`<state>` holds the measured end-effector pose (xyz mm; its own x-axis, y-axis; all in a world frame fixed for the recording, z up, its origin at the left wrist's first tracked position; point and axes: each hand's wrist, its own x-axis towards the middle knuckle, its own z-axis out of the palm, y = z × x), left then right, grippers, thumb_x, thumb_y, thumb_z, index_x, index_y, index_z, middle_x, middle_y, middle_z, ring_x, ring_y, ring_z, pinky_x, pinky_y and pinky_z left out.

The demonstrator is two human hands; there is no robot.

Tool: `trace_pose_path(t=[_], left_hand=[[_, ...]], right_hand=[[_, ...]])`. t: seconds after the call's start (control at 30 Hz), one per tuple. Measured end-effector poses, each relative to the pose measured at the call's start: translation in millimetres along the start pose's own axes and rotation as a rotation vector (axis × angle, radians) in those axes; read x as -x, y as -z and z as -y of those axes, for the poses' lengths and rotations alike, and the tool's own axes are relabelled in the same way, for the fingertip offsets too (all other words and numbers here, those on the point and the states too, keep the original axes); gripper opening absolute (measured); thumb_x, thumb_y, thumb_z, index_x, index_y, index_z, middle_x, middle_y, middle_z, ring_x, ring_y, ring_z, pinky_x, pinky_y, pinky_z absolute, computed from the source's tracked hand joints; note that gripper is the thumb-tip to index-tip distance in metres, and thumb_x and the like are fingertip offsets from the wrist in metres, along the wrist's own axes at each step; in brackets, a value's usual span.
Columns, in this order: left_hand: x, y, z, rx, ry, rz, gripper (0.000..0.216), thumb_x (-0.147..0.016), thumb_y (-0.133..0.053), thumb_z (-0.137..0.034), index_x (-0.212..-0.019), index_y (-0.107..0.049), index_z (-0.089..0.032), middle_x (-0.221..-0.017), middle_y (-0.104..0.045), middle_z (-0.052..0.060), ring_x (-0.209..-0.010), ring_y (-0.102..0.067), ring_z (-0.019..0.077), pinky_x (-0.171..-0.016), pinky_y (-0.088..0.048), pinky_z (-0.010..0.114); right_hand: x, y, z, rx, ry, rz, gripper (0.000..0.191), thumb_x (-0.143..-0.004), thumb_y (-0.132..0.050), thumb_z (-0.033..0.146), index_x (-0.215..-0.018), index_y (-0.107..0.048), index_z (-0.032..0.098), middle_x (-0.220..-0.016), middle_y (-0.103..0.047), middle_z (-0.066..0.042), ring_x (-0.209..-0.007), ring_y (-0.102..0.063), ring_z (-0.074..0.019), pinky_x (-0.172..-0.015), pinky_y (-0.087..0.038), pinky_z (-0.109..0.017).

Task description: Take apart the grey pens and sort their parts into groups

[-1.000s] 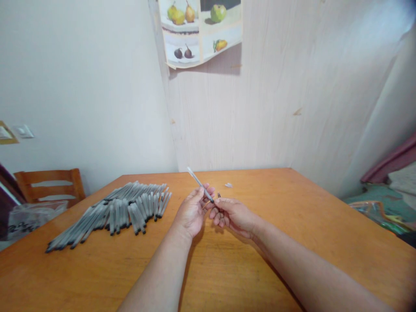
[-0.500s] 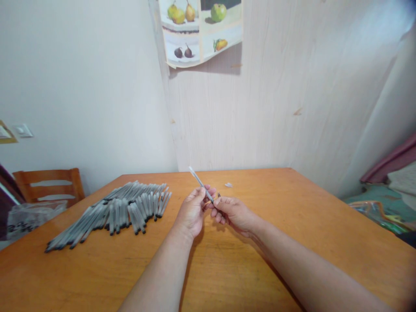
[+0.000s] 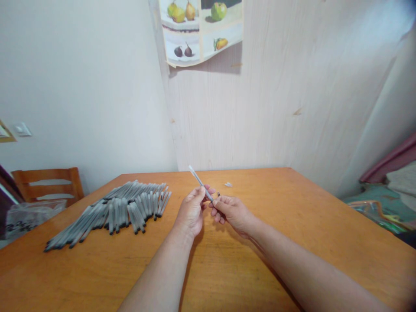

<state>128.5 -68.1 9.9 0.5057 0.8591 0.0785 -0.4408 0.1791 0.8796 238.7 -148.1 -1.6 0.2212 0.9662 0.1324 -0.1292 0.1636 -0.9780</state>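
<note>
My left hand (image 3: 192,211) is closed around a thin grey pen (image 3: 199,182) that points up and away to the left. My right hand (image 3: 229,211) is closed right beside it, its fingertips pinching at the pen's near dark end; a small dark piece sticks up from its knuckles. Both hands hover just above the orange wooden table (image 3: 292,225) near its middle. A large pile of similar grey pens (image 3: 113,210) with dark tips lies on the table to the left of my left hand.
A tiny pale scrap (image 3: 228,184) lies on the table behind my hands. A wooden chair (image 3: 45,182) and a clear plastic bag (image 3: 29,214) stand at the far left. A fruit poster (image 3: 201,30) hangs on the wall. Cloth and bags (image 3: 386,199) lie at the right.
My hands have drawn slightly closer together and lifted a touch; my right fingertips now meet the pen's near end. The pile has not moved.
</note>
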Motion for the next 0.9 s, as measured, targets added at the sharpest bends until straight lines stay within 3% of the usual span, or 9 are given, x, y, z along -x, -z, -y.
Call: trace_pose_path(t=[0.43,0.7,0.9], left_hand=[[-2.2,1.1,4.8,-0.101,-0.053,-0.101,0.028,-0.075,-0.075,-0.041,-0.087,-0.069,-0.016,-0.083,-0.072,0.006,-0.066,-0.058,0.0101,-0.060,-0.035,0.022],[-2.8,2.1,7.4,-0.113,-0.087,-0.123,0.032,-0.069,-0.080,-0.041,-0.076,-0.060,-0.017,-0.075,-0.068,0.002,-0.063,-0.055,0.0084,-0.057,-0.033,0.020],[-2.6,3.6,6.3,-0.138,-0.086,-0.113,0.037,-0.067,-0.080,-0.046,-0.077,-0.059,-0.017,-0.075,-0.066,0.001,-0.063,-0.054,0.0082,-0.057,-0.034,0.020]], right_hand=[[-3.3,-0.9,-12.3,0.320,0.091,-0.145,0.024,-0.087,-0.055,0.038,-0.074,-0.058,0.018,-0.058,-0.059,0.001,-0.046,-0.051,-0.0087,-0.043,-0.035,-0.020],[-4.4,3.8,-15.3,0.533,0.204,-0.184,0.023,-0.087,-0.055,0.032,-0.070,-0.060,0.019,-0.056,-0.059,0.001,-0.051,-0.052,-0.0104,-0.051,-0.038,-0.022],[-3.9,4.0,-14.0,0.486,0.189,-0.146,0.021,-0.088,-0.055,0.035,-0.078,-0.061,0.018,-0.060,-0.060,0.000,-0.054,-0.053,-0.0108,-0.053,-0.040,-0.023]])
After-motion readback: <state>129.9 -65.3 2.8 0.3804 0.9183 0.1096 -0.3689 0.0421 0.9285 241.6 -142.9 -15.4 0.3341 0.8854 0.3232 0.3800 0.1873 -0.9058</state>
